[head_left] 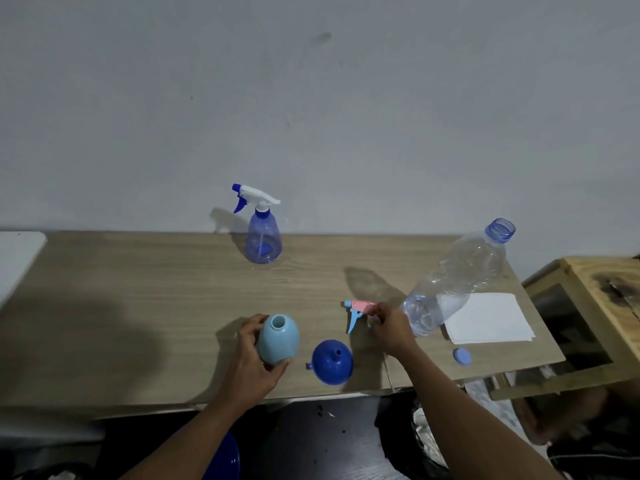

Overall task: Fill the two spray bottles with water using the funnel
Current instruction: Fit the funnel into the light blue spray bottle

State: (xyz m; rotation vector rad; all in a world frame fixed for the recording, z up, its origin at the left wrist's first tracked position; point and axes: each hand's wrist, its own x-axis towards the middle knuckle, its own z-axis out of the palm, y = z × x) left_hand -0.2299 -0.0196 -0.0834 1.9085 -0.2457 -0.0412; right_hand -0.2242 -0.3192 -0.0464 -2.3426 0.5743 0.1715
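The pale bottle (278, 339) stands upright near the table's (138, 306) front edge with its neck open and its sprayer off, and the left hand (254, 355) wraps its left side, thumb in front, fingers behind, steadying it. Further back and a little left, the clear blue bottle (263, 242) stands near the wall, its white-and-blue trigger head screwed on. Just right of the pale bottle, the funnel (331, 362) rests mouth-down on the table with its spout pointing up, so it must be flipped before the spout can enter that open neck; it lies between the two hands, and neither touches it. The right hand (391, 329) is pinched on the pink-and-blue sprayer (358, 311), low over the table just beyond the funnel, and looks about to set it aside. Once free, that hand seems the likelier to take the funnel, since the left one is busy with the bottle. Right again, the water bottle (453, 282) stands uncapped, appearing tilted in the wide lens, holding water only in its lower part. Its cap (462, 356) lies near the front edge, just below a sheet of paper (491, 318). No filling has begun on the pale bottle.
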